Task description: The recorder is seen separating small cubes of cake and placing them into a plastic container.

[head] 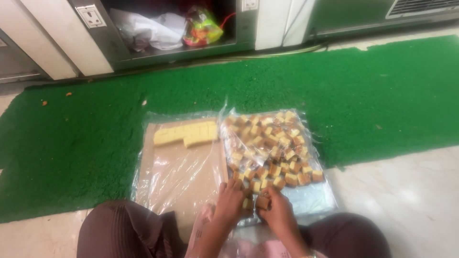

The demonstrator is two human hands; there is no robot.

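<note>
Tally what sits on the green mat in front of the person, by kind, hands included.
Plastic-wrapped boards or trays: 2, the brown board and the tray
Groups of cake: 2, the pale yellow slabs and the small brown-edged cubes, too many to count
Hands: 2, left hand, right hand, both at cubes
Total: 6

Both hands, left hand (230,198) and right hand (277,210), pinch cake cubes (272,148) on a plastic-covered tray (313,198).
</note>
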